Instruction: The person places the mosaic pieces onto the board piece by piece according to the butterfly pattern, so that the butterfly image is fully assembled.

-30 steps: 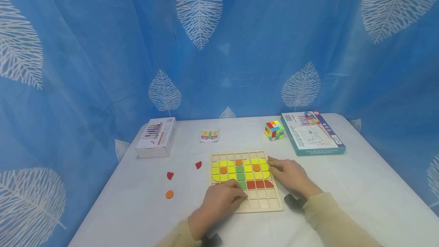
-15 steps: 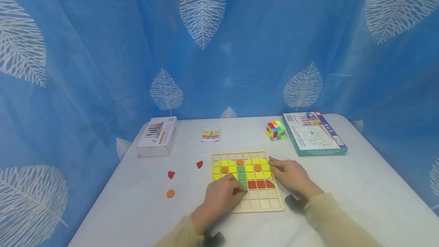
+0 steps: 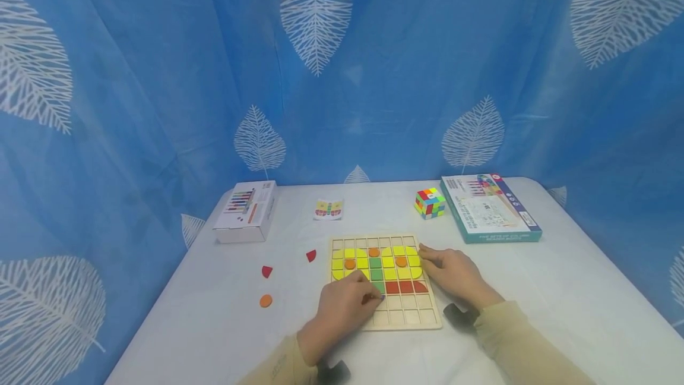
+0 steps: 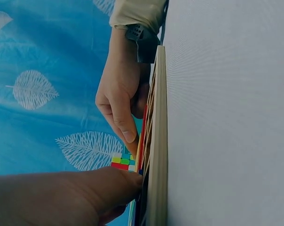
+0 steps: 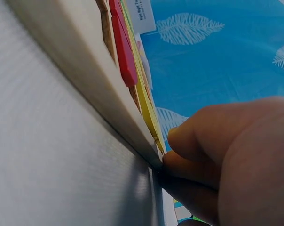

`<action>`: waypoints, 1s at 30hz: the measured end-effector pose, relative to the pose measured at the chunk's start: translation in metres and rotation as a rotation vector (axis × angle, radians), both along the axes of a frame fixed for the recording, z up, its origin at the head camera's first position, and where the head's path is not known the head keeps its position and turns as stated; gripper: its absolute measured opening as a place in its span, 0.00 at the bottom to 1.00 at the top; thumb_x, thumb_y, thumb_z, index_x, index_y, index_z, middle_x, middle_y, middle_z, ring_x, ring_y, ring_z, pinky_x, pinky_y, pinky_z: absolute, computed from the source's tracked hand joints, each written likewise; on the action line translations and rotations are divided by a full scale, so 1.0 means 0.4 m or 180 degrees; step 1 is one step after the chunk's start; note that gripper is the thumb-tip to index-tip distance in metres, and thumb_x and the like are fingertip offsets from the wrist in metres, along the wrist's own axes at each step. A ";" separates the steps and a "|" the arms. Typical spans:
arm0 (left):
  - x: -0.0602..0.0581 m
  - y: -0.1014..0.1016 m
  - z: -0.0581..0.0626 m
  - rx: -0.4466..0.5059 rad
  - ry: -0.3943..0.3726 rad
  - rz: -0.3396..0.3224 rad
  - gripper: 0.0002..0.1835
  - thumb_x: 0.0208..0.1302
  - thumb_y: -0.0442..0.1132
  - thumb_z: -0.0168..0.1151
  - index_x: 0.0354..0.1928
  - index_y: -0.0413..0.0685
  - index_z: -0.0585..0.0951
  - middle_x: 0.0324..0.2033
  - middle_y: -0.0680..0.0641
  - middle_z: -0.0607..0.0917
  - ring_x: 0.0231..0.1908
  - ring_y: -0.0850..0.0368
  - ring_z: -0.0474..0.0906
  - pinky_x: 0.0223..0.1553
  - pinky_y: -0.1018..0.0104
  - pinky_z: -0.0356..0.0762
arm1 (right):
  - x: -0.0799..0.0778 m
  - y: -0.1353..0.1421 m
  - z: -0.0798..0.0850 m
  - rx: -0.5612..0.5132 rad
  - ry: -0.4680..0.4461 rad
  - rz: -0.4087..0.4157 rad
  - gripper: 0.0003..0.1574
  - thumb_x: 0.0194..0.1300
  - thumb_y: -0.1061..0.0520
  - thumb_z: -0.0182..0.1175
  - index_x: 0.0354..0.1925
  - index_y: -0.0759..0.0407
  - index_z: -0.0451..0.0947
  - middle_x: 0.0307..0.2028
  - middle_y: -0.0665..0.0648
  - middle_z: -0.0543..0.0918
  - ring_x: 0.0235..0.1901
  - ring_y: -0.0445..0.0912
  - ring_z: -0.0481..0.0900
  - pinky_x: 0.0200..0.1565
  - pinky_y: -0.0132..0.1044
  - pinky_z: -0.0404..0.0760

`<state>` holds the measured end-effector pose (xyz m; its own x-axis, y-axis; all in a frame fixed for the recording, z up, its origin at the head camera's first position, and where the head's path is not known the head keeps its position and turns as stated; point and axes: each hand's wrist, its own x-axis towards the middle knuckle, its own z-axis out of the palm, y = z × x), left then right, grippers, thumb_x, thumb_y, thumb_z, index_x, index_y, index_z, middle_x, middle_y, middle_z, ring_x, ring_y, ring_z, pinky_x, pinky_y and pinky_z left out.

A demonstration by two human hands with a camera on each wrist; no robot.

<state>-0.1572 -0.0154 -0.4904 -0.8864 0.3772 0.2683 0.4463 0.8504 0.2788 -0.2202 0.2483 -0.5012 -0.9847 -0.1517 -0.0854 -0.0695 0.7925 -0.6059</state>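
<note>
A wooden grid board [image 3: 403, 328] lies on the table, with yellow, orange, green and red pieces set in its cells. Over its lower middle, my left hand [image 3: 344, 305] pinches a small dark blue piece [image 3: 382, 297] at the cell just below the green column [image 3: 376, 275]. The fingertips hide most of that piece, and the hand covers the board's lower left. At the board's upper right edge, my right hand [image 3: 454, 275] holds the rim with thumb and fingers. In the right wrist view those fingertips meet the rim beside a yellow piece [image 5: 149, 115].
Left of the board lie two red quarter-round pieces [image 3: 311, 256] and an orange disc [image 3: 265, 300]. Behind it are a picture card [image 3: 328, 210], a colour cube puzzle [image 3: 429, 204], a white box [image 3: 246, 212] and a flat teal-edged box [image 3: 488, 210].
My left hand has shifted slightly up the board, and a bit of the dark blue piece now shows at its fingertips. The right hand stays at the rim.
</note>
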 end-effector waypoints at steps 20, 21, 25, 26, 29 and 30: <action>-0.065 -0.359 0.103 -0.0070 -0.0860 0.2169 0.23 0.67 0.43 0.66 0.63 0.45 0.80 0.48 0.37 0.82 0.37 0.44 0.82 0.36 0.46 0.82 | -0.001 0.003 0.002 -0.0091 -0.0031 0.0016 0.35 0.74 0.38 0.57 0.73 0.47 0.71 0.75 0.49 0.68 0.77 0.63 0.58 0.71 0.68 0.58; -0.066 -0.378 0.104 -0.0093 -0.1003 0.2200 0.25 0.67 0.42 0.66 0.64 0.43 0.78 0.48 0.36 0.81 0.37 0.43 0.80 0.37 0.46 0.82 | -0.001 0.003 0.002 -0.0094 -0.0039 0.0010 0.35 0.74 0.38 0.58 0.73 0.47 0.71 0.75 0.48 0.68 0.77 0.63 0.58 0.71 0.68 0.58; -0.072 -0.415 0.097 -0.0061 -0.1335 0.2168 0.23 0.68 0.40 0.63 0.63 0.39 0.77 0.44 0.36 0.80 0.36 0.44 0.78 0.37 0.49 0.80 | -0.001 0.004 0.001 -0.0082 -0.0060 -0.0020 0.34 0.74 0.39 0.58 0.73 0.47 0.71 0.75 0.48 0.68 0.77 0.63 0.58 0.71 0.68 0.59; -0.074 -0.414 0.093 -0.0059 -0.1345 0.2140 0.22 0.68 0.39 0.64 0.62 0.39 0.77 0.42 0.37 0.81 0.35 0.44 0.78 0.37 0.50 0.80 | -0.001 0.004 0.001 -0.0077 -0.0066 -0.0025 0.34 0.74 0.38 0.58 0.73 0.47 0.71 0.75 0.48 0.68 0.77 0.63 0.58 0.71 0.68 0.59; -0.078 -0.394 0.079 -0.0021 -0.1211 0.2041 0.18 0.69 0.38 0.65 0.57 0.38 0.81 0.40 0.40 0.83 0.35 0.47 0.78 0.38 0.50 0.81 | -0.001 0.004 0.001 -0.0086 -0.0081 -0.0039 0.35 0.74 0.38 0.58 0.73 0.46 0.71 0.75 0.48 0.68 0.77 0.63 0.58 0.70 0.68 0.59; -0.078 -0.384 0.074 0.0015 -0.1153 0.2008 0.17 0.68 0.38 0.66 0.55 0.38 0.82 0.40 0.40 0.84 0.34 0.47 0.79 0.39 0.50 0.81 | 0.000 0.004 0.002 -0.0093 -0.0088 -0.0034 0.35 0.74 0.38 0.58 0.73 0.46 0.71 0.76 0.48 0.67 0.77 0.63 0.58 0.70 0.68 0.59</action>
<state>-0.1886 -0.1692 -0.4610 -0.9683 -0.2354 -0.0830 -0.2497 0.9138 0.3204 -0.2204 0.2499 -0.5006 -0.9836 -0.1439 -0.1082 -0.0440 0.7749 -0.6305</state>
